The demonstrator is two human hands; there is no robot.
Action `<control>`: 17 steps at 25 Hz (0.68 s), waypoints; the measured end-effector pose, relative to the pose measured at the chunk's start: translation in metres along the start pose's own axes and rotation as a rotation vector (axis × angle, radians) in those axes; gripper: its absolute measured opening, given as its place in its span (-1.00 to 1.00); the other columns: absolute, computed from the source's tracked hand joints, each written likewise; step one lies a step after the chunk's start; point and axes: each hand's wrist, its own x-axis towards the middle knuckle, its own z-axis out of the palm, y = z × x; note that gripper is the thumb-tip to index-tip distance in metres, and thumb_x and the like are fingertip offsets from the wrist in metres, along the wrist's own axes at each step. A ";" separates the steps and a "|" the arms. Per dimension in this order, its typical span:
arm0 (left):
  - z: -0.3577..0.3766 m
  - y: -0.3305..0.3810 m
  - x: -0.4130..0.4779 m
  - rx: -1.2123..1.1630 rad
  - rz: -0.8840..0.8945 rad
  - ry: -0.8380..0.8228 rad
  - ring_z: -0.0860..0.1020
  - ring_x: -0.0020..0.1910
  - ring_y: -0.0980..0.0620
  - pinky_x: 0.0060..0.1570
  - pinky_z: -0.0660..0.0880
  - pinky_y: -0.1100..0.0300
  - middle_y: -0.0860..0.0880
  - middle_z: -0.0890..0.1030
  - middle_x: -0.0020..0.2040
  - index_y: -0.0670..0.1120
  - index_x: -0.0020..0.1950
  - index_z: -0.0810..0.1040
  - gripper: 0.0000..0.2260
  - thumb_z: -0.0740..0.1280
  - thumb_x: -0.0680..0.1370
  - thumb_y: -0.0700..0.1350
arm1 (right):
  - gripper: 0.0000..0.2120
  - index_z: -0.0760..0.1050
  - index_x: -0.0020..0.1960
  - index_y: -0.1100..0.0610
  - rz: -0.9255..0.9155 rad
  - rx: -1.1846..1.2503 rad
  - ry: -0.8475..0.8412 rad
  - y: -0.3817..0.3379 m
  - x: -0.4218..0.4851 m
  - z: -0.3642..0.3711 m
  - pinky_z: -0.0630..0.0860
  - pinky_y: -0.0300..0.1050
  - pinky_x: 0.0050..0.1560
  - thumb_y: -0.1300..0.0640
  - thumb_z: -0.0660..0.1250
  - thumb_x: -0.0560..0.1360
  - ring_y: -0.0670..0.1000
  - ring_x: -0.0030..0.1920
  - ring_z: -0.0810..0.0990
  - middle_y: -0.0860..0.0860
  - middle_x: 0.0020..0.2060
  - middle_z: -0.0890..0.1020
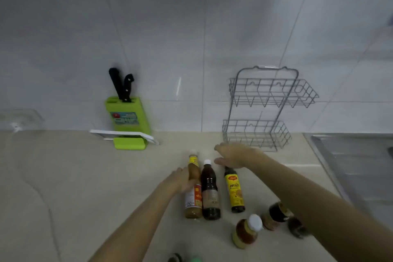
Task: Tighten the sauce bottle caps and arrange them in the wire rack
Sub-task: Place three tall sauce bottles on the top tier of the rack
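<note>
Three tall sauce bottles stand together on the beige counter: a light brown bottle [193, 185] with a yellow neck label, a dark bottle [210, 191] with a white cap, and a dark bottle [234, 190] with a yellow label. My left hand [180, 179] is wrapped around the light brown bottle's upper body. My right hand [234, 155] hovers over the top of the yellow-label bottle, fingers spread, hiding its cap. The empty two-tier wire rack [263, 110] leans against the tiled wall just behind.
Shorter jars and bottles [247, 231] [276, 215] stand near the counter's front right, partly under my right arm. A green knife block [127, 117] with a white board [125, 134] is at back left. A steel sink [357, 159] lies on the right.
</note>
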 end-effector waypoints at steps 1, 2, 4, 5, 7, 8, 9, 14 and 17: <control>0.005 -0.003 0.004 -0.036 -0.005 0.005 0.53 0.21 -0.20 0.18 0.49 -0.03 -0.20 0.54 0.26 -0.14 0.31 0.41 -0.40 0.18 0.43 0.25 | -0.50 0.25 0.40 0.19 -0.006 -0.013 -0.018 -0.005 0.009 0.002 0.42 0.11 0.25 -0.10 0.11 0.59 0.21 0.29 0.45 0.18 0.32 0.43; 0.005 -0.002 0.004 -0.074 -0.019 0.006 0.56 0.18 -0.19 0.17 0.52 -0.02 -0.19 0.56 0.24 -0.14 0.29 0.42 -0.39 0.20 0.40 0.25 | -0.52 0.25 0.39 0.19 -0.005 -0.008 -0.027 -0.006 0.019 0.005 0.42 0.09 0.23 -0.09 0.11 0.59 0.21 0.28 0.45 0.18 0.30 0.44; 0.005 0.002 -0.005 -0.189 -0.043 -0.013 0.58 0.18 -0.16 0.16 0.52 0.09 -0.16 0.58 0.24 -0.16 0.29 0.43 -0.49 0.30 0.45 0.12 | -0.53 0.25 0.39 0.19 -0.008 0.010 -0.075 -0.008 0.037 0.016 0.40 0.07 0.25 -0.06 0.12 0.59 0.20 0.30 0.44 0.19 0.32 0.43; 0.007 0.002 -0.005 -0.244 -0.051 -0.009 0.57 0.19 -0.14 0.12 0.51 0.16 -0.15 0.58 0.23 -0.18 0.29 0.44 -0.55 0.33 0.49 0.04 | -0.52 0.25 0.40 0.20 -0.012 0.012 -0.100 -0.009 0.046 0.021 0.39 0.07 0.29 -0.05 0.13 0.59 0.20 0.32 0.43 0.19 0.34 0.42; 0.011 -0.003 0.001 -0.331 -0.077 0.025 0.58 0.19 -0.12 0.06 0.48 0.18 -0.16 0.59 0.22 -0.21 0.28 0.47 -0.60 0.38 0.51 -0.04 | -0.53 0.28 0.40 0.19 -0.029 0.025 -0.133 -0.013 0.064 0.030 0.39 0.06 0.30 -0.03 0.15 0.58 0.20 0.32 0.43 0.19 0.35 0.43; 0.011 -0.003 0.002 -0.375 -0.094 0.043 0.59 0.17 -0.11 0.05 0.49 0.17 -0.16 0.60 0.21 -0.20 0.26 0.48 -0.58 0.41 0.48 -0.04 | -0.55 0.31 0.37 0.19 -0.041 0.036 -0.155 -0.016 0.071 0.033 0.41 0.06 0.28 -0.02 0.16 0.57 0.20 0.29 0.46 0.19 0.31 0.46; 0.014 -0.005 0.004 -0.416 -0.103 0.060 0.60 0.14 -0.11 0.03 0.51 0.16 -0.15 0.62 0.18 -0.18 0.23 0.49 -0.56 0.46 0.44 -0.03 | -0.58 0.37 0.32 0.19 -0.059 0.050 -0.164 -0.018 0.077 0.036 0.44 0.07 0.23 -0.03 0.17 0.56 0.21 0.24 0.50 0.19 0.25 0.50; 0.022 -0.008 0.009 -0.629 -0.149 0.090 0.67 -0.03 -0.07 0.05 0.62 0.00 -0.08 0.68 -0.01 0.03 -0.11 0.50 -0.71 0.52 0.27 -0.09 | -0.65 0.46 0.07 0.21 -0.052 0.104 -0.193 -0.019 0.095 0.055 0.52 0.07 0.06 -0.07 0.18 0.53 0.20 0.03 0.57 0.19 0.04 0.58; 0.014 -0.011 0.006 -0.701 -0.126 0.136 0.70 -0.12 -0.06 -0.01 0.64 -0.01 -0.06 0.70 -0.10 0.04 -0.18 0.57 -0.79 0.51 0.27 -0.12 | -0.66 0.44 0.02 0.20 -0.013 0.252 -0.178 -0.018 0.096 0.053 0.48 0.04 0.03 -0.09 0.17 0.54 0.20 0.01 0.56 0.21 0.03 0.59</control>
